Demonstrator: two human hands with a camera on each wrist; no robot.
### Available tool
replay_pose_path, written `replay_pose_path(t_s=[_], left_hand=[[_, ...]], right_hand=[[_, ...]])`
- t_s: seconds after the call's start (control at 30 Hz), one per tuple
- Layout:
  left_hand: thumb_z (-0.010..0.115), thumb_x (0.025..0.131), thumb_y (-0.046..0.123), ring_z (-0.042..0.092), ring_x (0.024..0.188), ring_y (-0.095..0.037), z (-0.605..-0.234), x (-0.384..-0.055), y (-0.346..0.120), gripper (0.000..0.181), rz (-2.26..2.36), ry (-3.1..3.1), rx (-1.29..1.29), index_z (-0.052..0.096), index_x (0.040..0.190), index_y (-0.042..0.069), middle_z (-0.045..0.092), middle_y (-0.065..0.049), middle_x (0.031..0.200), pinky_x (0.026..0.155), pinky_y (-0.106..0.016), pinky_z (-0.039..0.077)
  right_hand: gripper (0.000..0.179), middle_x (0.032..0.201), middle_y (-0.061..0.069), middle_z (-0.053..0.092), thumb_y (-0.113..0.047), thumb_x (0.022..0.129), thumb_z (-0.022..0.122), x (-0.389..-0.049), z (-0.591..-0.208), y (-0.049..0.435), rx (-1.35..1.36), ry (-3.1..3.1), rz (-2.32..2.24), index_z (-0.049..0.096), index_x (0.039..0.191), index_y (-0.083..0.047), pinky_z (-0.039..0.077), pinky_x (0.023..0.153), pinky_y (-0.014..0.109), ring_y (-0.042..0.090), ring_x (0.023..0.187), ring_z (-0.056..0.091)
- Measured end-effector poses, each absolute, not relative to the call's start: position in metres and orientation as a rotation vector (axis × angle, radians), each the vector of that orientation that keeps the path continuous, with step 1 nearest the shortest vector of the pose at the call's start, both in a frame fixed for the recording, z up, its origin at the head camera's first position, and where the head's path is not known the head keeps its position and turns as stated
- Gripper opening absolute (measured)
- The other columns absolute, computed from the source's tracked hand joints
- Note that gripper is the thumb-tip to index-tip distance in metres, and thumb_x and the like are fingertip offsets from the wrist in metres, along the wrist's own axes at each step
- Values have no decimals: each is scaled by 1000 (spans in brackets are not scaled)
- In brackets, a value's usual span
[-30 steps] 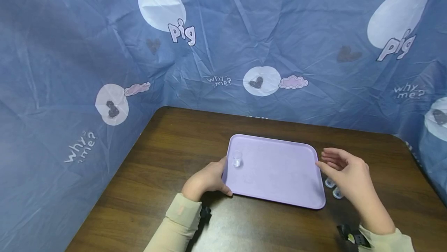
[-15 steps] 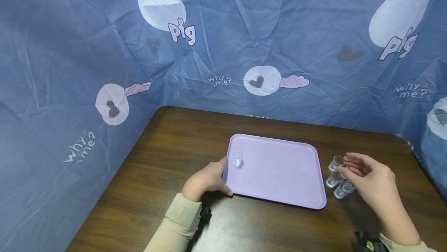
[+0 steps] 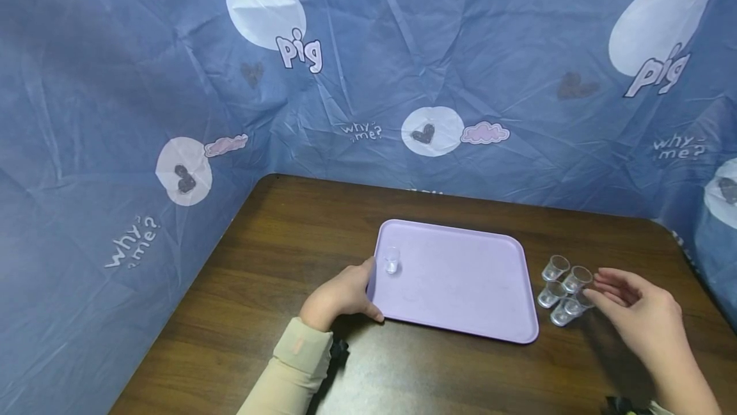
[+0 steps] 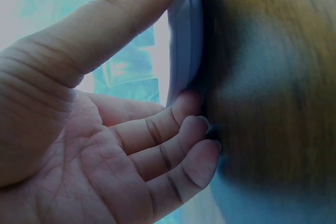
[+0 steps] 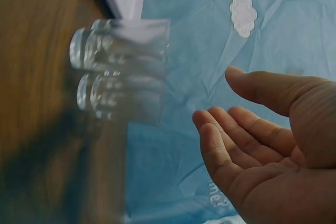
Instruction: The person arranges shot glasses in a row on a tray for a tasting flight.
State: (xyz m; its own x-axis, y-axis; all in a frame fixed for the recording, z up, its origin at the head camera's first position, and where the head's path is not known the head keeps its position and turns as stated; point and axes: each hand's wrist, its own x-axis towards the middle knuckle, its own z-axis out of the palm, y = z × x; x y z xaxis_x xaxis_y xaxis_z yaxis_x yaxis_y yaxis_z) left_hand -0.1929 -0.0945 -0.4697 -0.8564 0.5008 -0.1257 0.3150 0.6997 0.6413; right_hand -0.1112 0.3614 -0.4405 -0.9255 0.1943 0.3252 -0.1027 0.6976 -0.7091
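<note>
A lilac tray [image 3: 455, 281] lies on the table, and one small clear shot glass [image 3: 392, 261] stands upright near its left edge. My left hand [image 3: 340, 293] grips the tray's near left corner, thumb at the front edge and fingers along the left side; its wrist view shows the fingertips right at the tray rim [image 4: 185, 40]. To the right of the tray several shot glasses [image 3: 551, 294] stand upright in a tight cluster. Beside them is my right hand [image 3: 645, 313], with nothing in it. In the right wrist view, its loosely bent fingers are apart from the glasses [image 5: 126, 48].
The brown wooden table [image 3: 288, 242] extends around the tray. A blue printed curtain [image 3: 357, 82] hangs behind and at the left, right up to the table's edge. The right-hand cluster stands close to the tray's right rim.
My right hand has moved right and slightly nearer, from the tray's right edge past the cluster, uncovering the glasses behind it. My left hand, the tray and its glass stay put.
</note>
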Motion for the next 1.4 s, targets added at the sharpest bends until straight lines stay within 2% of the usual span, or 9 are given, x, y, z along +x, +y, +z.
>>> replay_pose_path(t_s=[0.1, 0.2, 0.5, 0.87, 1.07, 1.4], left_hand=[[101, 59, 17, 62, 105, -30, -469, -193, -94, 102, 909, 2621, 647, 44, 141, -3, 66, -23, 116, 94, -45, 48], [101, 59, 16, 62, 105, -30, -468, -192, -94, 102, 915, 2617, 648, 44, 141, -3, 66, -23, 116, 94, -45, 48], [101, 59, 16, 61, 107, -31, -468, -192, -94, 103, 919, 2613, 637, 43, 142, -4, 65, -23, 118, 95, -45, 47], [101, 59, 16, 62, 107, -31, -469, -192, -94, 103, 914, 2613, 636, 44, 142, -4, 66, -22, 118, 94, -45, 48], [101, 58, 16, 62, 104, -31, -470, -193, -94, 101, 914, 2619, 650, 45, 140, -4, 66, -22, 114, 93, -45, 48], [101, 59, 16, 62, 104, -30, -469, -192, -95, 102, 917, 2616, 650, 44, 142, -2, 66, -22, 114, 93, -45, 48]], right_hand=[[42, 100, 22, 72, 0, 82, 83, -108, -444, 368, -94, -2572, 1056, 66, 117, 14, 49, 66, 10, -15, 80, 60], [43, 103, 30, 70, -2, 82, 84, -105, -449, 373, -114, -2610, 1031, 65, 117, 14, 49, 65, 9, -16, 78, 59], [49, 102, 25, 72, -16, 84, 86, -103, -462, 383, -110, -2746, 981, 66, 119, 12, 46, 62, 9, -11, 76, 61], [51, 99, 21, 73, -17, 82, 87, -108, -480, 392, -148, -2833, 960, 65, 117, 14, 37, 68, 6, -6, 74, 64], [52, 99, 24, 72, -15, 81, 88, -112, -488, 394, -103, -2835, 986, 64, 116, 16, 45, 62, 9, -4, 73, 64], [47, 97, 23, 72, -10, 80, 88, -115, -493, 394, -62, -2806, 1048, 66, 115, 14, 49, 61, 14, -3, 73, 64]])
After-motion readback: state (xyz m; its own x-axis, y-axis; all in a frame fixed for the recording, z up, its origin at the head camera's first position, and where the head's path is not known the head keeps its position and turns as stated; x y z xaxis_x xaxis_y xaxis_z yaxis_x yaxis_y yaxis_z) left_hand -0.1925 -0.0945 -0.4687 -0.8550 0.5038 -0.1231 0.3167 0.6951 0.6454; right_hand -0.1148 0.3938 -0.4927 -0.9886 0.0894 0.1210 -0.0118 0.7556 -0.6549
